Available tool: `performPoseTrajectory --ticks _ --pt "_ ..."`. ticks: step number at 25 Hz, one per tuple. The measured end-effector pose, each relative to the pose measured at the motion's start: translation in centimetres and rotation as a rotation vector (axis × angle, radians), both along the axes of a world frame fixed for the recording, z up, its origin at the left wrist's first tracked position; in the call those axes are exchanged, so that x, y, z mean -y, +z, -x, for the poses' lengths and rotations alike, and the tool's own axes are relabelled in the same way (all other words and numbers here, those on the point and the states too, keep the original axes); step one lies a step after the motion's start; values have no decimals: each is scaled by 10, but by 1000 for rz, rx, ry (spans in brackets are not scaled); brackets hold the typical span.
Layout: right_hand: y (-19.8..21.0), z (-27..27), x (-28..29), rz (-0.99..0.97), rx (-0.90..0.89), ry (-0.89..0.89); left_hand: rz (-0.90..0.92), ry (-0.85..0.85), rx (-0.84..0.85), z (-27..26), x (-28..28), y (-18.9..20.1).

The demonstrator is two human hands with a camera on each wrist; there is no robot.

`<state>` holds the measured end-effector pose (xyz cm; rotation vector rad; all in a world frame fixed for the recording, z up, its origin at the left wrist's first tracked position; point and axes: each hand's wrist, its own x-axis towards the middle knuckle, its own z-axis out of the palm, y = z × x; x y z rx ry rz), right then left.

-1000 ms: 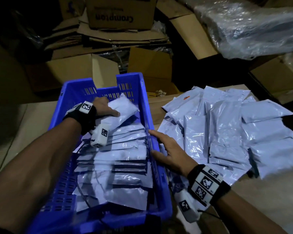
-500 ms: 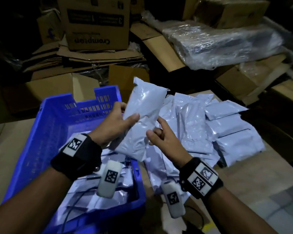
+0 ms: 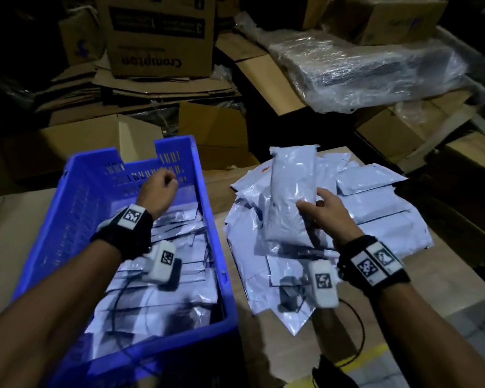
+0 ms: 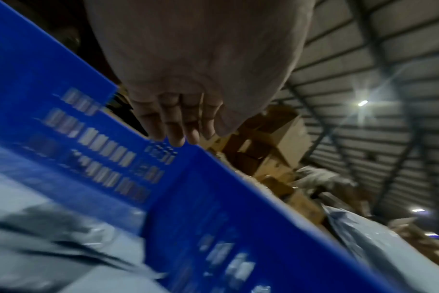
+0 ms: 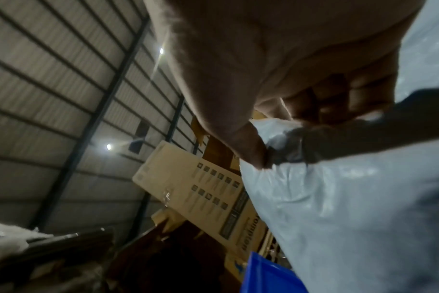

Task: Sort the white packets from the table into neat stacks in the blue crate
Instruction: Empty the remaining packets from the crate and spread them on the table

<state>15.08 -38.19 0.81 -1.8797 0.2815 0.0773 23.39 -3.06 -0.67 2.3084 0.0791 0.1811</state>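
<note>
Behind crate (image 3: 207, 225), stacked cardboard boxes (image 3: 160, 35)

Crate on the left, loose packets on the right, boxes behind both.

The crate (image 3: 207, 219) sits on the table (image 3: 445, 281) with packets (image 3: 163, 278) lying in overlapping rows inside it. To its right a heap of packets (image 3: 375, 208) spreads over the tabletop. The left hand (image 3: 157, 191) hangs over the crate's far end; the right hand (image 3: 324, 217) holds one packet (image 3: 291, 191) upright above the heap. Behind the table stand cardboard boxes (image 3: 160, 35), with a film-wrapped bundle (image 3: 375, 68) on boxes to the right.
</note>
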Motion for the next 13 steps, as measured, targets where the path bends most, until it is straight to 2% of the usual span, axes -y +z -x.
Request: performPoseTrajectory --ticks 2,5,9,13 --pt "-15 -16 0 202 -81 61 -200 68 -214 -15 -27 -29" --pt "-26 -35 -6 514 -153 93 -353 5 -426 -22 -51 -61" --pt "-34 -41 -12 727 -156 69 -405 -47 -561 -27 -60 -84" --pt "-34 -35 -18 860 -214 79 -464 -106 -583 -48 -71 -96"
